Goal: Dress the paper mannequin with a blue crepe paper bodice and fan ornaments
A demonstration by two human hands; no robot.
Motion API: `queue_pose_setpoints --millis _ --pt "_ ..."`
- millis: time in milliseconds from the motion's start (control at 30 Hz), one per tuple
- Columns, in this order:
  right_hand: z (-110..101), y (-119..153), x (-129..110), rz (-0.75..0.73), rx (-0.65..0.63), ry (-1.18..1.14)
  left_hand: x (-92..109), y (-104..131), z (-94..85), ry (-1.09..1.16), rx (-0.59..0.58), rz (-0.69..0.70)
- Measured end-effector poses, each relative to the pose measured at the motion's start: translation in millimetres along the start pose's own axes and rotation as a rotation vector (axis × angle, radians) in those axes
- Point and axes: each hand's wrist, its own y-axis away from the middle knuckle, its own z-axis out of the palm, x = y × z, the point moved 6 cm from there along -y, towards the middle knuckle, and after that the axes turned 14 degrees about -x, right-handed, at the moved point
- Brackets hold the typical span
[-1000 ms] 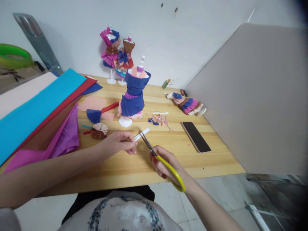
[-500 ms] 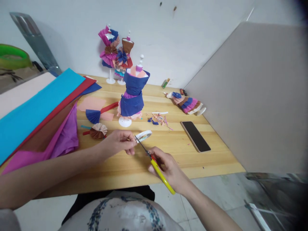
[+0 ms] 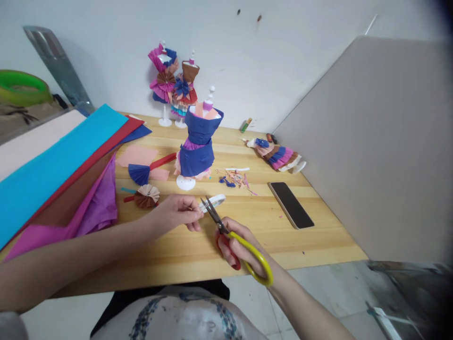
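My left hand (image 3: pixel 182 211) pinches the near edge of a white roll of tape (image 3: pixel 220 199), held over the front of the table. My right hand (image 3: pixel 244 241) grips scissors (image 3: pixel 222 227) with one red and one yellow handle. Their blades are apart, with the tips beside my left fingertips and the tape; whether tape lies between them I cannot tell. Just behind stands a small white dress form (image 3: pixel 200 125) wrapped in blue, purple and pink paper. Left of my left hand lie a brown-and-cream paper rosette (image 3: pixel 146 196) and a blue paper fan (image 3: pixel 139 173).
Coloured paper sheets (image 3: pixel 67 146) cover the table's left side. Two dressed forms (image 3: pixel 164 85) stand by the wall; another (image 3: pixel 278 155) lies at the right. Paper scraps (image 3: pixel 236 178) and a phone (image 3: pixel 292 205) are right of centre. A grey partition (image 3: pixel 371 141) bounds the right edge.
The scissors' blades have opened, and the handles have spread apart in my right hand. My left hand stays at the tape roll. The whole view has shifted slightly.
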Motion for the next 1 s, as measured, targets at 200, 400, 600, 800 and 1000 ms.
queue_pose_setpoints --millis 200,400,600,800,1000 --pt "0 0 1 0.069 0.053 0.063 0 -1 0.0 -0.014 0.013 -0.007" --pt "1 3 8 0.076 0.024 0.12 -6 -3 -2.6 -0.013 0.021 -0.026" --pt "-18 16 -15 0.116 0.168 0.678 -12 -3 -12.9 -0.19 0.081 0.027" --pt "-57 33 -20 0.493 0.369 1.108 -1 3 -7.5 -0.786 0.122 0.206" --pt "-65 24 -8 0.702 0.36 1.285 -1 3 6.8 -0.926 -0.045 0.237"
